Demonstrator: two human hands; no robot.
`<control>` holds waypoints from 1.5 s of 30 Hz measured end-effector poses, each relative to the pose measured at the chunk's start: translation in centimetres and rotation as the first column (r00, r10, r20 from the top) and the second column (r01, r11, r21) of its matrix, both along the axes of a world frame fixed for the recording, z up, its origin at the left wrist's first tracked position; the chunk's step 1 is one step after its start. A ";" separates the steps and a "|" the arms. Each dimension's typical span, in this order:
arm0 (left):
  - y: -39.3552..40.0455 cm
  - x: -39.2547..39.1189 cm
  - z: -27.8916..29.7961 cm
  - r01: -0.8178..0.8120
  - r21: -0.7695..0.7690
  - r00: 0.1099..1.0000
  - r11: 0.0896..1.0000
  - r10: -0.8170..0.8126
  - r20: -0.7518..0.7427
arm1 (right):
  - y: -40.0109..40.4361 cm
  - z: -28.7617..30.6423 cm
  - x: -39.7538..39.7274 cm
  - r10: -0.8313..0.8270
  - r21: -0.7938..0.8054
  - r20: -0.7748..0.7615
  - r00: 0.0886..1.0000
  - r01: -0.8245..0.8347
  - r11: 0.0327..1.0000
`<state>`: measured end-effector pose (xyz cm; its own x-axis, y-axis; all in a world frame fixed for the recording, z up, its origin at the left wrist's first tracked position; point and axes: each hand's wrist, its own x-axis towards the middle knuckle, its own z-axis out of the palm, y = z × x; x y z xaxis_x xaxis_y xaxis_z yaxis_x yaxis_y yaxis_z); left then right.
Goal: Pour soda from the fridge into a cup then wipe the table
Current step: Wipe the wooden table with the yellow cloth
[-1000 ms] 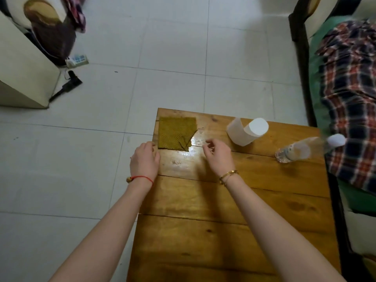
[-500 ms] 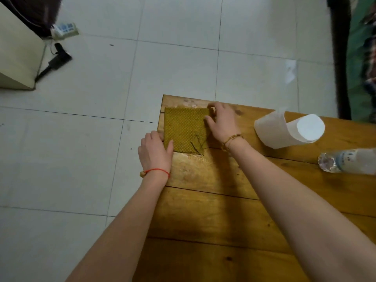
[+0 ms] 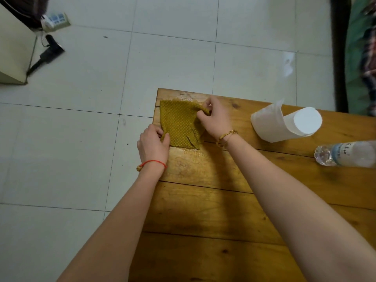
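An olive-yellow textured cloth (image 3: 179,125) lies on the far left corner of the wooden table (image 3: 213,200). My left hand (image 3: 153,145) pinches the cloth's near left corner at the table edge. My right hand (image 3: 213,117) pinches the far right corner, which is lifted and curled. A white paper cup (image 3: 284,124) lies on its side to the right. A clear plastic bottle (image 3: 345,153) lies on its side at the right edge, partly cut off by the frame. The wood around the cloth looks wet and shiny.
White tiled floor (image 3: 162,58) surrounds the table on the left and far side. A beige cabinet (image 3: 14,47) stands far left, with a black object (image 3: 48,53) and a power strip (image 3: 55,19) beside it. A dark-framed seat with green and plaid fabric (image 3: 362,53) sits far right.
Both hands have moved forward from the bare wood onto the cloth. They went from lying at its edges to pinching opposite corners, and the far right corner has come up off the table.
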<state>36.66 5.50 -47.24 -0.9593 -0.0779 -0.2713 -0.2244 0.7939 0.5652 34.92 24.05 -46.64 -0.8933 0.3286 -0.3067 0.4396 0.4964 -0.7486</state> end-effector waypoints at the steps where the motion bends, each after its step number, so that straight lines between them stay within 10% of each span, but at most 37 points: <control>1: -0.1 0.2 0.1 -0.013 0.062 1.000 0.998 0.014 -0.007 | -0.2 0.0 0.4 -0.073 -0.100 0.017 0.997 0.074 0.992; 5: 0.0 1.7 1.4 -0.056 0.275 0.998 0.960 0.061 -0.006 | -0.3 0.8 2.3 -0.293 -0.335 0.142 0.946 0.324 0.884; 10: 0.4 4.3 2.7 -0.168 0.436 0.982 0.884 0.115 0.147 | 0.0 3.0 7.5 -0.275 -0.830 0.528 0.803 0.557 0.032; 15: 1.0 8.8 2.5 -0.223 0.485 0.935 0.846 0.044 0.353 | -0.1 4.1 14.0 -0.250 -0.778 0.626 0.738 0.613 -0.139; 31: 7.5 28.2 5.3 -0.058 0.609 0.939 0.791 -0.164 0.302 | 6.2 6.6 38.6 -0.310 -0.829 0.555 0.772 0.541 -0.138; 37: 7.9 36.2 3.1 0.406 0.048 0.913 0.913 -0.402 -0.077 | 10.3 7.3 47.6 -0.452 -0.838 0.516 0.728 0.538 -0.091; 45: 6.6 44.1 2.8 0.535 -0.234 0.829 0.812 -0.557 -0.038 | 15.3 8.8 56.1 -0.667 -0.726 0.325 0.670 0.629 0.278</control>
